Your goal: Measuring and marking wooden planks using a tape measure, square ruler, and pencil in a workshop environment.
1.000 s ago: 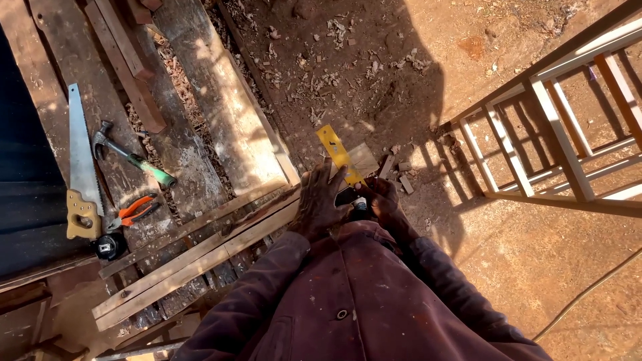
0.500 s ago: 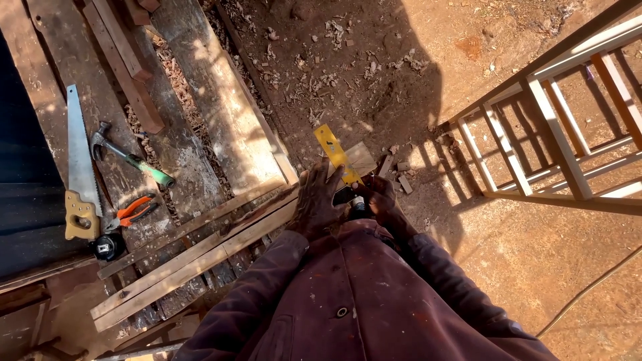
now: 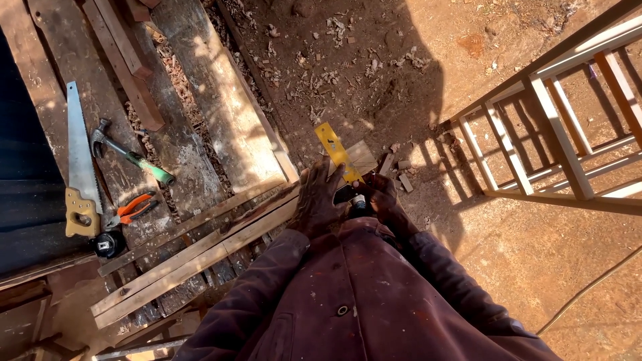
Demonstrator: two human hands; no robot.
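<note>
left hand point(image 3: 319, 200) flat, fingers spread on yellow metal square ruler point(image 3: 336, 152) | blade runs away up-left | right hand point(image 3: 378, 198) nearer stock, grip unclear

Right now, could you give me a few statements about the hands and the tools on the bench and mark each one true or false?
1. The left hand lies flat on the wooden slats. True.
2. The yellow ruler lies beside the handsaw. False: it juts out from between the hands, far from the handsaw.
3. The hammer lies between the handsaw and the wide plank. True.
4. The right hand holds the orange pliers. False: the orange pliers lie on the bench by the saw's handle.
5. A wooden frame stands to the person's right. True.
</note>
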